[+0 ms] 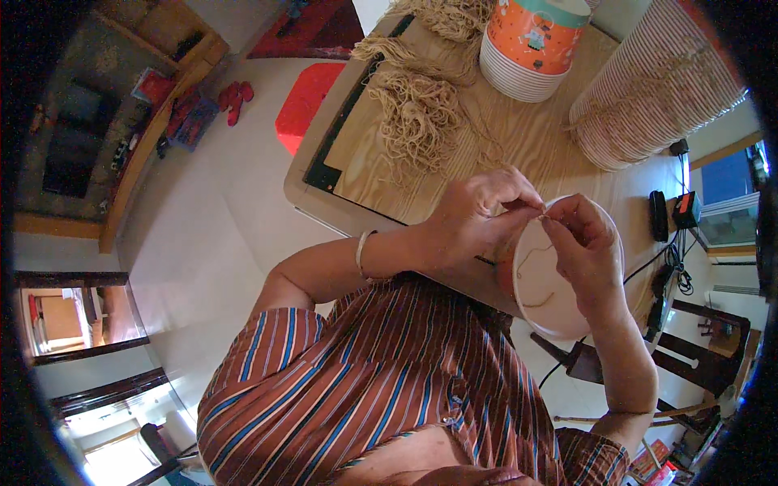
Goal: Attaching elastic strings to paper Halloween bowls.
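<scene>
At the table's near edge, my left hand (490, 209) and my right hand (585, 247) meet above the rim of a white paper tub (567, 312). Thumb and fingers of both are pinched together on a thin tan string (523, 257), whose loose length curls down against the tub's white inside. The tub is tilted so that its mouth faces me. Whether the string is knotted at my fingertips is too small to tell. Beyond my left hand, a tangled heap of tan string (417, 121) lies on the wooden tabletop (356, 174).
An orange-printed stack of paper tubs (531, 53) stands at the table's far side. A taller stack of tubs (656, 93) leans at the right, with string strands across it. Black cables (673, 263) and a small black box (686, 211) sit by the right edge. A red stool (308, 105) stands left.
</scene>
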`<state>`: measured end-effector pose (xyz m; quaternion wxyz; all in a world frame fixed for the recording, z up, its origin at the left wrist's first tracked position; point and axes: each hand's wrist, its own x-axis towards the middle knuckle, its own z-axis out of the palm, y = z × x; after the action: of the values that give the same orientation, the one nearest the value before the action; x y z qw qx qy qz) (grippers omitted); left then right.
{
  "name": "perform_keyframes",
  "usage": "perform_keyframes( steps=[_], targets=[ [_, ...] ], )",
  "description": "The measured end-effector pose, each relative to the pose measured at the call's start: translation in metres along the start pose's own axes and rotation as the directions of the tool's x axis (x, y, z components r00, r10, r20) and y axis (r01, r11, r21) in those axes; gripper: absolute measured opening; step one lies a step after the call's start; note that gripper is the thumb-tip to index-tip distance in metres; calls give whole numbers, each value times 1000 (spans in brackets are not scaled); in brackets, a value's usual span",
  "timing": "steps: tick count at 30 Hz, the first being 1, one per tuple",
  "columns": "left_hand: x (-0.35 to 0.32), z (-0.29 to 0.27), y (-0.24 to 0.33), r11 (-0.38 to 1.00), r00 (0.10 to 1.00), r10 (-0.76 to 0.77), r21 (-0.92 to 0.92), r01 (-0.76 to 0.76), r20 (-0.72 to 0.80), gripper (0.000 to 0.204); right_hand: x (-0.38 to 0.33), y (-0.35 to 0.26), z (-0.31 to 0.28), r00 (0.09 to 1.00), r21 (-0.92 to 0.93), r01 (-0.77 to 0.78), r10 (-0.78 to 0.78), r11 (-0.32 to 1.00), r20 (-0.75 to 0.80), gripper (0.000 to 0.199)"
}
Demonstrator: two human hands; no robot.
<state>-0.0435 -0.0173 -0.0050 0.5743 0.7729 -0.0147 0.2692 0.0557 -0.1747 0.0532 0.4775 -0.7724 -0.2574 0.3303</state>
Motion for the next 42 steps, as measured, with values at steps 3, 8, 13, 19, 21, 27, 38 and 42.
perform_keyframes(
  steps=[3, 8, 13, 19, 21, 27, 38, 42],
  targets=[
    [2, 0, 0, 999, 999, 35, 23, -35, -3, 11, 0, 4, 0, 992, -29, 122, -123, 992, -20, 5],
    [5, -5, 5, 996, 993, -38, 81, 29, 114, 14, -1, 5, 0, 981, -104, 183, -188, 978, -38, 5],
    [11, -6, 1, 997, 981, -19, 74, 5, 191, 17, 0, 13, 3, 936, -199, 314, -338, 928, -97, 6],
    [16, -7, -7, 980, 960, -120, -122, 154, 253, 15, -6, 2, 5, 903, -457, 346, -423, 819, -76, 8],
    [18, -8, -10, 970, 951, -145, -152, 191, 271, 15, -4, 2, 5, 902, -421, 347, -421, 838, -95, 9],
    [21, -10, -8, 988, 961, -128, -56, 146, 247, 18, 1, 9, 0, 939, -265, 306, -336, 914, -75, 9],
    [26, -14, -14, 935, 897, -266, -130, 329, 354, 14, 0, 6, 3, 859, -442, 433, -509, 786, -64, 6],
    [30, -17, -11, 910, 863, -306, -142, 389, 403, 14, -5, -1, 5, 825, -583, 456, -566, 673, -8, 11]
  ],
)
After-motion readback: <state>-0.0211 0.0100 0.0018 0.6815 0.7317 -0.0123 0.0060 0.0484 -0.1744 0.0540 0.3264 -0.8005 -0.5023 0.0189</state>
